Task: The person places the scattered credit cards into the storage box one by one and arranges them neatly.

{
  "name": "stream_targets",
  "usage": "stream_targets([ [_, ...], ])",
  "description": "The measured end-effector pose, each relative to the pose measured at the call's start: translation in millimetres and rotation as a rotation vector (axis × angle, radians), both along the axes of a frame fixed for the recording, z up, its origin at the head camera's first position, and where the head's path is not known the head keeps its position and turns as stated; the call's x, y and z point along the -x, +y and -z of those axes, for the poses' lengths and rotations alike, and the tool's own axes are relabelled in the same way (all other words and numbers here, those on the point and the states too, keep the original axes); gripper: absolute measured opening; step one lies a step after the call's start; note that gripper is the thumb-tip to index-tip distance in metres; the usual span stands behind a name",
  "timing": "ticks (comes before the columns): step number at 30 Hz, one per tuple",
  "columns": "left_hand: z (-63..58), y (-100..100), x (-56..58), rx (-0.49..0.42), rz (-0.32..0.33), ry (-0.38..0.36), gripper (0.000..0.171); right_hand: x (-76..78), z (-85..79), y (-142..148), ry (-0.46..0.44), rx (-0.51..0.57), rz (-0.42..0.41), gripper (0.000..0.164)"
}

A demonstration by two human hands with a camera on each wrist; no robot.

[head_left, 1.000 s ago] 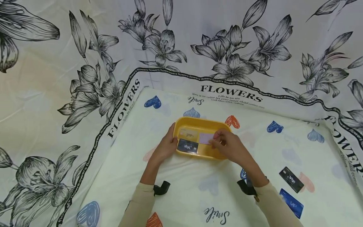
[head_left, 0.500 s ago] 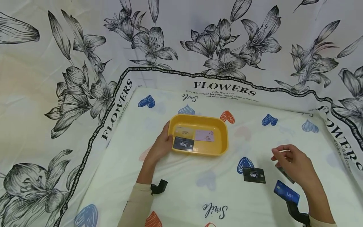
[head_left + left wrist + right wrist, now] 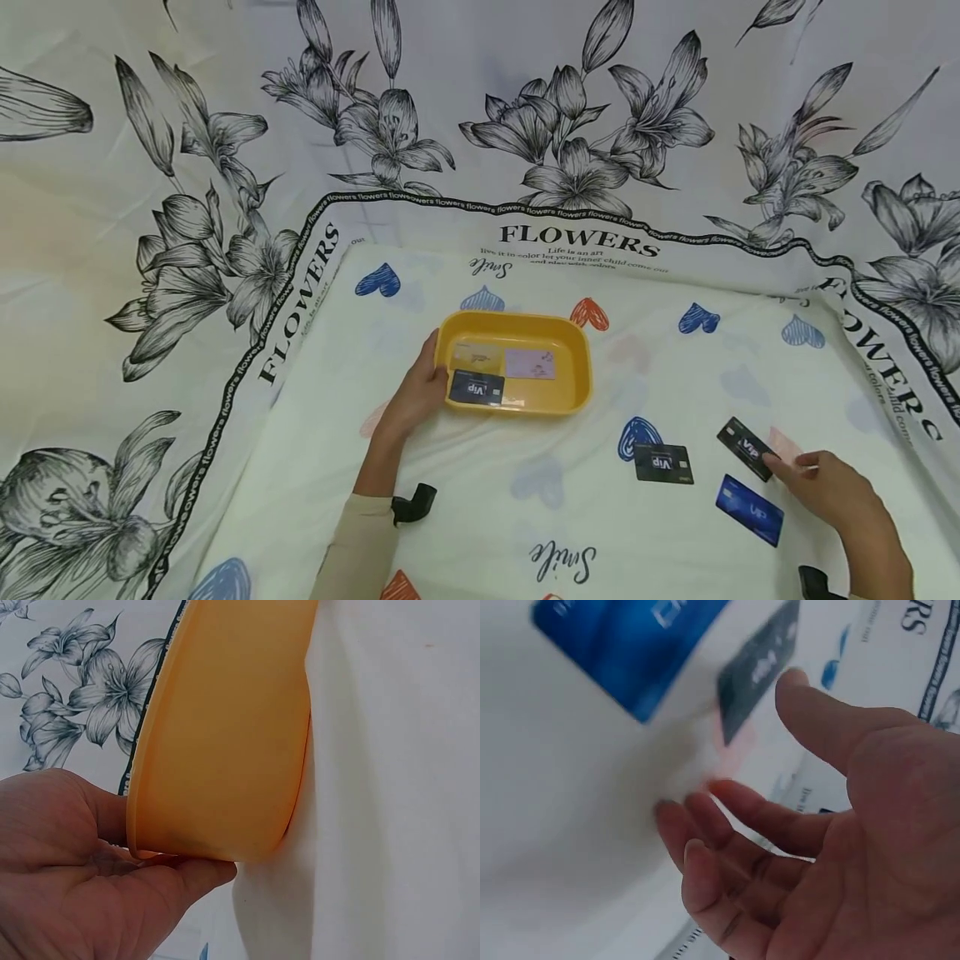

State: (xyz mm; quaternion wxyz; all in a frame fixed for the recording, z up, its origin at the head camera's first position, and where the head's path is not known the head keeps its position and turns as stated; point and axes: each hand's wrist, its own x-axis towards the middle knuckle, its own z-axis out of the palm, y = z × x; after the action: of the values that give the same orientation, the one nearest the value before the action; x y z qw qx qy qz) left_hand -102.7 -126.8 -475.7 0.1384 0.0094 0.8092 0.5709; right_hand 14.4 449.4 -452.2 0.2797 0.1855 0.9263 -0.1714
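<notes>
My left hand (image 3: pixel 415 396) grips the left end of a yellow plastic tray (image 3: pixel 573 367), thumb against its outer wall in the left wrist view. Inside the tray lie a gold card (image 3: pixel 477 355), a black VIP card (image 3: pixel 477 388) and a pink card (image 3: pixel 529 364). At the right, my right hand (image 3: pixel 832 492) reaches over the cloth, fingertips right at the edge of another black VIP card (image 3: pixel 742 447). The right wrist view shows its thumb and fingers (image 3: pixel 769 817) spread apart, with nothing held between them. A blue VIP card (image 3: pixel 750 510) lies just below that black one.
A third black VIP card (image 3: pixel 664 464) lies on the heart-printed cloth (image 3: pixel 645 542) between the tray and the right hand. Behind the work surface hangs a white curtain (image 3: pixel 420 50) with black flower prints.
My right hand has left the pink card in the tray and moved right and down to the loose cards. The left hand keeps holding the tray. The head view has shifted slightly.
</notes>
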Motion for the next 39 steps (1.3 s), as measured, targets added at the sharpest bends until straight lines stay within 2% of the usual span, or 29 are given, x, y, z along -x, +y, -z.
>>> stream_targets([
  [7,0.5,2.1,-1.0,0.022,-0.017,-0.025,0.071,1.2,17.1,-5.6,0.158,0.014,-0.002,0.084],
  [10,1.2,1.4,-2.1,0.030,-0.021,-0.032,0.071,2.5,20.1,-8.7,0.181,0.035,0.012,0.081],
  [13,1.9,0.3,-2.8,0.034,-0.018,-0.022,0.071,3.1,20.3,-11.4,0.192,0.063,0.061,0.083],
  [17,1.4,0.0,-2.5,0.033,-0.014,-0.013,0.071,6.0,17.2,-19.4,0.278,0.137,0.156,0.078],
  [22,0.3,0.8,-0.8,0.044,-0.016,-0.021,0.070,17.1,5.1,-40.7,0.412,0.202,0.256,0.076],
  [26,-0.1,1.0,-1.2,0.061,-0.021,-0.032,0.070,30.2,-9.4,-66.4,0.496,0.314,0.288,0.072],
  [28,0.2,0.6,-1.6,0.064,-0.021,-0.030,0.070,37.9,-18.4,-84.0,0.529,0.387,0.264,0.066],
  [31,-0.2,0.2,-1.8,0.058,-0.018,-0.023,0.071,52.1,-34.2,-116.9,0.554,0.446,0.172,0.061],
  [35,-1.7,0.5,-1.2,0.048,-0.016,-0.019,0.071,74.4,-51.6,-167.0,0.564,0.486,0.008,0.053],
  [39,-0.6,2.2,-0.8,0.033,-0.017,-0.008,0.071,94.8,-56.1,-215.6,0.556,0.482,-0.150,0.042],
])
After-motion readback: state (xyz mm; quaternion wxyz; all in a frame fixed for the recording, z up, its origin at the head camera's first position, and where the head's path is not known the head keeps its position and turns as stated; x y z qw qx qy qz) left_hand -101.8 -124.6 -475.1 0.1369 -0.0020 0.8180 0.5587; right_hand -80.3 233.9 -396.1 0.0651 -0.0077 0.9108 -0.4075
